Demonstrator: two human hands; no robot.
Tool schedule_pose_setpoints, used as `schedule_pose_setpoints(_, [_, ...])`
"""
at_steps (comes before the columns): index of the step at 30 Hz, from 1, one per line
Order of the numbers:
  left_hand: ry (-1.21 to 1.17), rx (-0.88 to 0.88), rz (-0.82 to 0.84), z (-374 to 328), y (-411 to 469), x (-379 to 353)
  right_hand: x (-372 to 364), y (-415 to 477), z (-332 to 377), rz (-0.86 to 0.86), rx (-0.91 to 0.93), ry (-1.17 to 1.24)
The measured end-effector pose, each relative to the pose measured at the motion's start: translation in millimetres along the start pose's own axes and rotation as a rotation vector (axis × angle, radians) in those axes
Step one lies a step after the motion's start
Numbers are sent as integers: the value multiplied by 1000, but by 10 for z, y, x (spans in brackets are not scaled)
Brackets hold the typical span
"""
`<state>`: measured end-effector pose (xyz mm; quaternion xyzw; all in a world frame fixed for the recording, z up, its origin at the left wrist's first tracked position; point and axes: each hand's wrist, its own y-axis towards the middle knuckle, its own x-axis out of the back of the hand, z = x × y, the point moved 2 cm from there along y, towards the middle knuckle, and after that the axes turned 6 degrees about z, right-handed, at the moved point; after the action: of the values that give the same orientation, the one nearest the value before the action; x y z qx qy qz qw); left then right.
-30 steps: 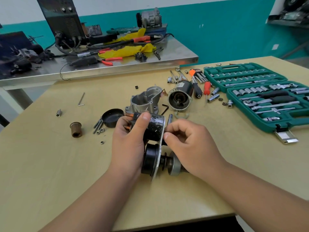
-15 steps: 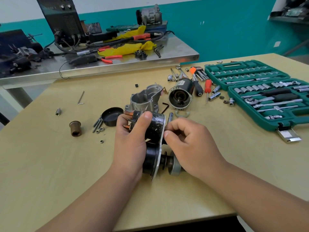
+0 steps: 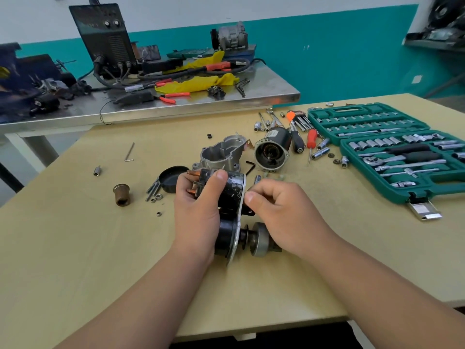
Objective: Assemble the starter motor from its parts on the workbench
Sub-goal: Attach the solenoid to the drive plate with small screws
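1. The left hand (image 3: pixel 198 210) is wrapped around the top black drum (image 3: pixel 234 190). The thumb lies over the top of it and the fingers curl round the far side.
2. Copper studs (image 3: pixel 192 173) stick out of the drum's left end, right by the fingertips.
3. The drum's right end sits against a thin metal plate (image 3: pixel 241 207) that stands on its edge.
4. The right hand (image 3: pixel 284 212) has curled fingers. Its thumb tip touches the edge of the plate. I cannot tell if it pinches something small there.
5. Under the top drum, a bottom black drum (image 3: pixel 225 238) is on the left side of the same plate, against the left palm.
6. A grey gear part (image 3: pixel 259 239) sticks out on the right side of the plate, under the right hand.
7. All of this sits low over the workbench (image 3: pixel 75 248), in the middle, between the two hands.
8. Just behind the hands are a silver housing (image 3: pixel 221 154) and a round motor body (image 3: pixel 271 149) with its open end facing us.
9. To the left lie a black cap (image 3: pixel 172 177), some bolts (image 3: pixel 153 188) and a brown bushing (image 3: pixel 122 193).
10. Far to the right is a green socket set (image 3: pixel 402 152), lying open.
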<state>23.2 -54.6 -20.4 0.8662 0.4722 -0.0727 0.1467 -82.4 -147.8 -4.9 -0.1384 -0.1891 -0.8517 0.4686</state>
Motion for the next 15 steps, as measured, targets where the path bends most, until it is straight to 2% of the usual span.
schedule_pose_setpoints(5, [-6,12,2,2,4,6,-38,-31,-18,41,25,64])
schedule_pose_setpoints(15, [24,37,13,13,28,16,26,-16,-8,-34,71,80])
